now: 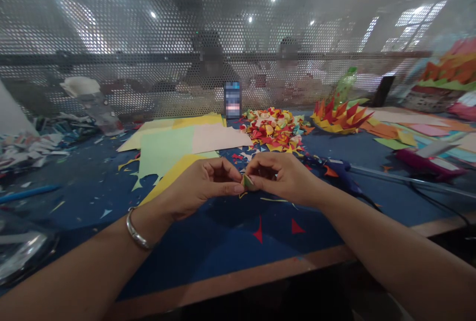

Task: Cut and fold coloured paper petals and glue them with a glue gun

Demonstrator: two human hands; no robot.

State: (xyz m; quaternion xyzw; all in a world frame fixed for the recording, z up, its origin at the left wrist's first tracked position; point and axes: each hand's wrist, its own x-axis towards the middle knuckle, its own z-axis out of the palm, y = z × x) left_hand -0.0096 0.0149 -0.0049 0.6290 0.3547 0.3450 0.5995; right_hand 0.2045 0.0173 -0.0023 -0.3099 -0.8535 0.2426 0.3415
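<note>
Pinching paper piece (246, 182) with left hand (208, 181) and right hand (284, 176), both nearly closed; might crush it by squeezing unevenly.

The small folded paper (246, 181) is showing yellow and green. The table (208, 256) is showing dark blue; the sheets (167, 143) are showing yellow, pale green and pale pink. The paper heap (273, 125) is mixing red, yellow and white. The bracelet (135, 234) is gleaming silver; the grey panel (148, 38) is repeating small round holes.
</note>
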